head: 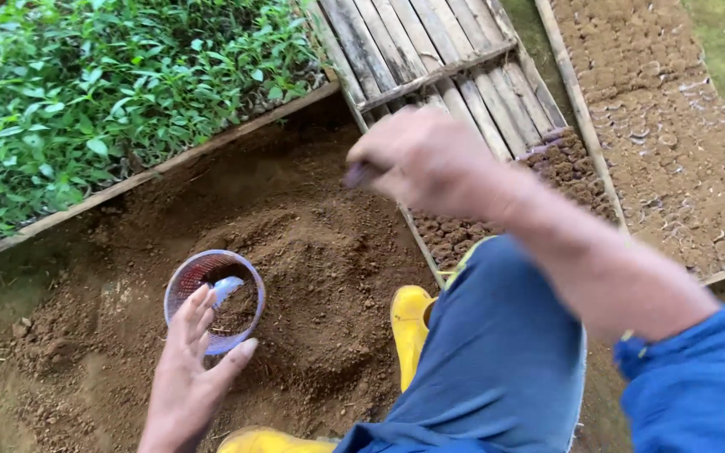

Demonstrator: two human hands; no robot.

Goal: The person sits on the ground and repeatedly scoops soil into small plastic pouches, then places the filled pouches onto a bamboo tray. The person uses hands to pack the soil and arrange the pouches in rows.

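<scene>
Yellow boots (410,327); blue trousers (497,369); brown soil (312,252); green seedlings (102,92); sieve (214,300) perhaps lilac.

Green seedlings (86,92) crowd the bed at upper left, edged by a wooden plank (169,168); a slatted bamboo rack (430,59) lies at top centre. Rows of soil-filled pots (665,126) fill the bed at right; yellow boots (410,323) stand by the blue trouser leg (497,361).
</scene>
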